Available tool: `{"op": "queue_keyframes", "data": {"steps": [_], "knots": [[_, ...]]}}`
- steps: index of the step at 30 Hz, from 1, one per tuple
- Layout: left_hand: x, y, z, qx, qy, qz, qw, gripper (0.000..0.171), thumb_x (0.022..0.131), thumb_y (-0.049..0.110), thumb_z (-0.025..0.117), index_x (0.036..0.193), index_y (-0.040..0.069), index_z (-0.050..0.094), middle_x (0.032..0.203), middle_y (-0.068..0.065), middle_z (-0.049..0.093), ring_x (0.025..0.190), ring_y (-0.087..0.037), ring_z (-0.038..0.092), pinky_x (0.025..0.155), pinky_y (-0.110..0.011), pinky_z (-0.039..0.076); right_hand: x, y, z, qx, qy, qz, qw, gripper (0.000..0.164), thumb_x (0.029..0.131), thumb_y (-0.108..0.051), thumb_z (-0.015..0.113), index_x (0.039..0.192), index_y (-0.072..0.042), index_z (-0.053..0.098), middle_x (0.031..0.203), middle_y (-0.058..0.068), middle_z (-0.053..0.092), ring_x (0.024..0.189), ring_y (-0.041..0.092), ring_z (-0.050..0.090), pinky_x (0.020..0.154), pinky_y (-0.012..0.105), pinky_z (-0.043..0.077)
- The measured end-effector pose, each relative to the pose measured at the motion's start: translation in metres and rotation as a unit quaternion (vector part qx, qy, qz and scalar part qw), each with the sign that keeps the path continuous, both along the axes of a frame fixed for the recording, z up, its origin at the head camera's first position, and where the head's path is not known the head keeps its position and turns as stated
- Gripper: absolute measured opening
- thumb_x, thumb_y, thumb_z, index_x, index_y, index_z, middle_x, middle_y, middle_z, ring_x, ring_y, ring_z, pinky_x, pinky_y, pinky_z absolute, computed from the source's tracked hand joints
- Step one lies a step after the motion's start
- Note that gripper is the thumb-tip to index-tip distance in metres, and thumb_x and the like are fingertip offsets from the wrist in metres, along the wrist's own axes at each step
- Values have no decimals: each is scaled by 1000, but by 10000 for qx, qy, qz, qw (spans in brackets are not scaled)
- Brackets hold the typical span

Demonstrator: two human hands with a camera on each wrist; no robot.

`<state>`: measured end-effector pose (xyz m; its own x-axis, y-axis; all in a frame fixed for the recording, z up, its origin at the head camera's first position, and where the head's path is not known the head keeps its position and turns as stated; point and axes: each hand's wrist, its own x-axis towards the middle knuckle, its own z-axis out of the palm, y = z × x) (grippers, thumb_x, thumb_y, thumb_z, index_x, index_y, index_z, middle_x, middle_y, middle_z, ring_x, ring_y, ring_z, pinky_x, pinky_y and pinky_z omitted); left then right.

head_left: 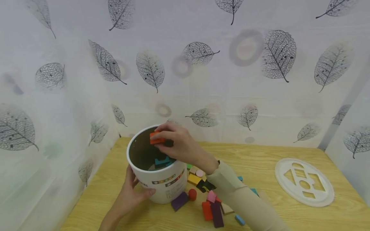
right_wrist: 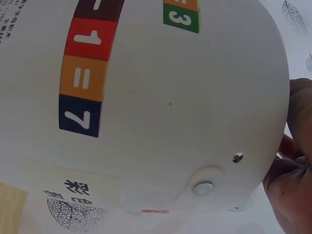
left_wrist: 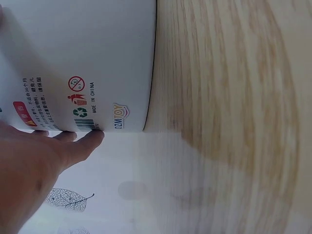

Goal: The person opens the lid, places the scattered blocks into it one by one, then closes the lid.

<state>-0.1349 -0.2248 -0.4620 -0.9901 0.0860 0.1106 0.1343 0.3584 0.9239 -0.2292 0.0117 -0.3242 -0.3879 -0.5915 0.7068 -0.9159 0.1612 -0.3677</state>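
A white bucket (head_left: 166, 186) with printed number tiles stands at the left of the table. My left hand (head_left: 128, 195) holds its near left side, thumb in front and fingers round the far side; the left wrist view shows those fingers (left_wrist: 90, 141) against the printed wall. Over the bucket's mouth, my right hand (head_left: 180, 142) pinches an orange-red block (head_left: 156, 138) between thumb and fingers. Teal blocks (head_left: 162, 161) lie inside the bucket, partly hidden by that hand. In the right wrist view the bucket wall (right_wrist: 170, 102) hides most of the right hand (right_wrist: 297, 170).
Right of the bucket lie several loose blocks, among them a purple block (head_left: 180, 201), a red cylinder (head_left: 192, 194) and a dark plum block (head_left: 216, 214). The right forearm passes over some. A white round lid with shaped cutouts (head_left: 312, 200) lies far right. A leaf-patterned curtain (head_left: 225, 96) surrounds the table.
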Motion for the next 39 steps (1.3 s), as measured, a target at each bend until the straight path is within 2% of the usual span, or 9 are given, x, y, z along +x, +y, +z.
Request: {"op": "queue_keyframes", "data": {"steps": [8, 20, 25, 30, 35, 39], "knots": [[0, 0, -1, 82, 17, -73, 9999, 120, 83, 19, 84, 163, 36, -5, 173, -12, 4, 154, -51, 16, 113, -82, 27, 1, 0, -1, -169, 41, -5, 9998, 28, 86, -6, 81, 113, -4, 75, 130, 19, 62, 119, 28, 65, 104, 24, 57], [2, 0, -2, 21, 78, 13, 10000, 123, 81, 19, 86, 164, 36, -4, 173, -12, 4, 153, -51, 19, 112, -81, 28, 5, 15, 4, -395, 310, -322, 9982, 28, 83, -7, 84, 110, -7, 76, 125, 16, 66, 117, 27, 66, 102, 31, 59], [1, -1, -2, 16, 56, -10, 10000, 123, 81, 19, 86, 164, 36, -4, 173, -12, 4, 154, -51, 18, 113, -81, 27, 6, 35, 8, -564, 588, -467, 9956, 29, 80, -4, 85, 108, -8, 76, 122, 16, 67, 114, 28, 67, 95, 35, 63], [-1, -3, -2, -57, -3, 83, 9999, 124, 81, 22, 87, 163, 39, -4, 174, -10, 5, 155, -49, 18, 115, -78, 28, 5, 59, 9, -514, 623, -678, 9944, 31, 78, -2, 86, 107, -8, 76, 120, 15, 68, 110, 29, 69, 92, 42, 64], [-3, -3, -4, -8, -43, 95, 9999, 123, 81, 22, 87, 163, 38, -3, 174, -9, 6, 155, -47, 19, 115, -78, 27, 3, 85, 0, -302, 690, -912, 9930, 33, 75, 0, 87, 105, -9, 77, 116, 14, 69, 107, 28, 69, 87, 43, 65], [-2, -1, -2, -13, -42, 57, 10000, 123, 82, 22, 86, 163, 39, -5, 174, -10, 3, 155, -48, 17, 115, -79, 27, 2, 111, -15, 208, 700, -1068, 9916, 31, 76, 0, 87, 105, -10, 77, 113, 13, 69, 103, 28, 70, 80, 42, 65]]}}
